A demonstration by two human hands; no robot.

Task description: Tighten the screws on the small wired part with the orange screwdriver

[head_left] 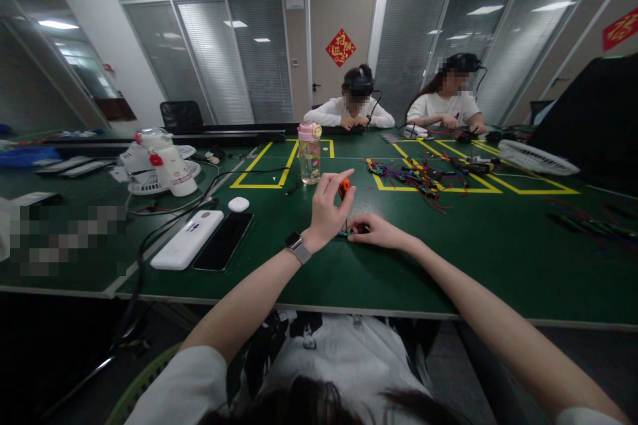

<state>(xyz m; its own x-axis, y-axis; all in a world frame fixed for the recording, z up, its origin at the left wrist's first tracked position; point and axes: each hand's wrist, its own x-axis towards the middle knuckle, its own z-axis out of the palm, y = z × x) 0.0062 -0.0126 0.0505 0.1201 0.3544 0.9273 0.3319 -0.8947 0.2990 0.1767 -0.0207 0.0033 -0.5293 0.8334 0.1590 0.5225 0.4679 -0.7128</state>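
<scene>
My left hand [327, 207], with a watch at the wrist, is closed around the orange and black handle of a screwdriver [345, 186]. The tool stands upright, its thin shaft pointing down at a small circuit board [343, 234] on the green table. Pressed low to the tabletop, my right hand [375, 231] has its fingers closed on the board's right side. The fingers hide most of the board, so whether the tip touches a screw cannot be made out.
A pink-lidded bottle [310, 154] stands just beyond my hands. Left lie a white power bank [187, 240], a black phone [223, 242] and a white case [238, 204]. Wired boards [419, 176] are heaped right, near a white fan [538, 157]. Two people sit opposite.
</scene>
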